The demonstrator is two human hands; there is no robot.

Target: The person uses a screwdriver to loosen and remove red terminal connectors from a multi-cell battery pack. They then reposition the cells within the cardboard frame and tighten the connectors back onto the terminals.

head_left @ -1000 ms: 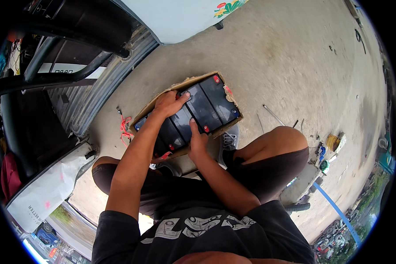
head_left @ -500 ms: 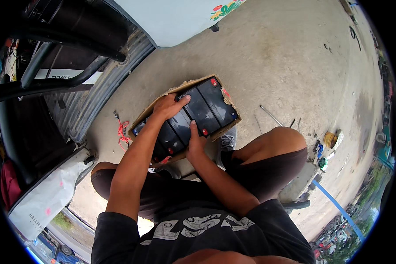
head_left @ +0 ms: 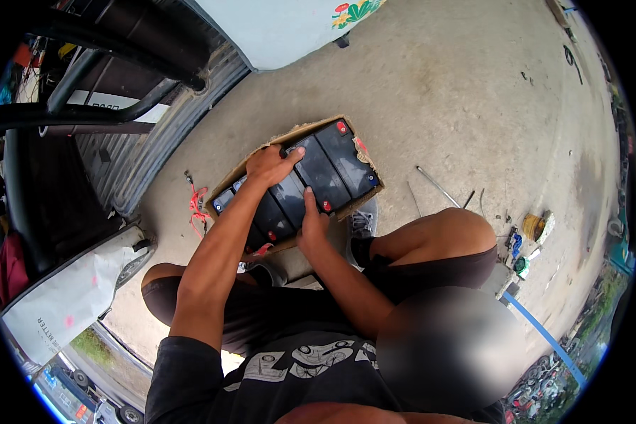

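An open cardboard box [head_left: 242, 177] sits on the ground between my feet. Several black batteries [head_left: 332, 152] with red and blue terminals fill it side by side. Across the far side reaches my left hand [head_left: 268, 166], its thumb on a battery's top and its fingers partly hidden down at the edge. My right hand [head_left: 314, 225] grips from the near side, thumb lying over the battery top, other fingers mostly out of sight. Between the two hands is a battery [head_left: 292, 194] in the middle of the row, still level with its neighbours.
Red wires [head_left: 196, 205] lie left of the box. A metal rod [head_left: 438, 186], a yellow tape roll [head_left: 533, 227] and a green-rimmed roll [head_left: 521, 266] are on the ground to the right. A vehicle with black bars [head_left: 131, 116] stands at left, and a pale panel [head_left: 290, 28] ahead.
The view has shifted slightly. Both hands keep nearly the same hold on the battery, and the box stays in place. A blurred round patch now covers part of my right side.
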